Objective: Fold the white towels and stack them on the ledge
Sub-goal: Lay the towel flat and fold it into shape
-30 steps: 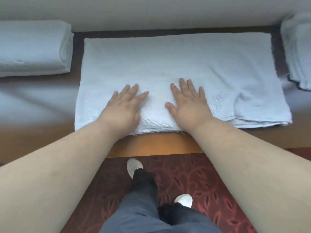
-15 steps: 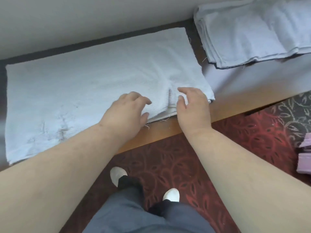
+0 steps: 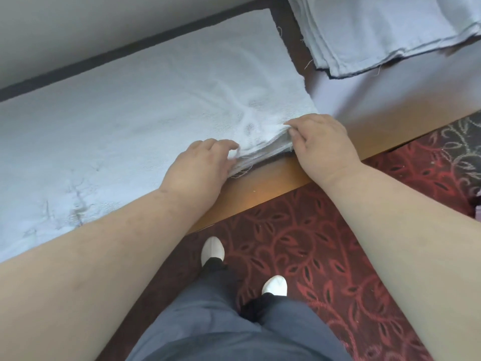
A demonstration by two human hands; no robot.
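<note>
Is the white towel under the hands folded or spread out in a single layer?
Folded, partly: the towel shows several stacked layers at its near right corner, where both hands grip the edge.

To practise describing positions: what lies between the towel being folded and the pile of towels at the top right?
In the head view, only a bare strip of the ledge separates the spread towel from the pile of towels; loose threads poke into it.

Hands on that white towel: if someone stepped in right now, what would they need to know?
Left hand and right hand both pinch the near right corner of the flat white terry towel on the wooden ledge.
A pile of white cloths lies at the far right.
Done: this towel is laid flat, layers doubled.
Left: fold it smaller, stack it.
</note>
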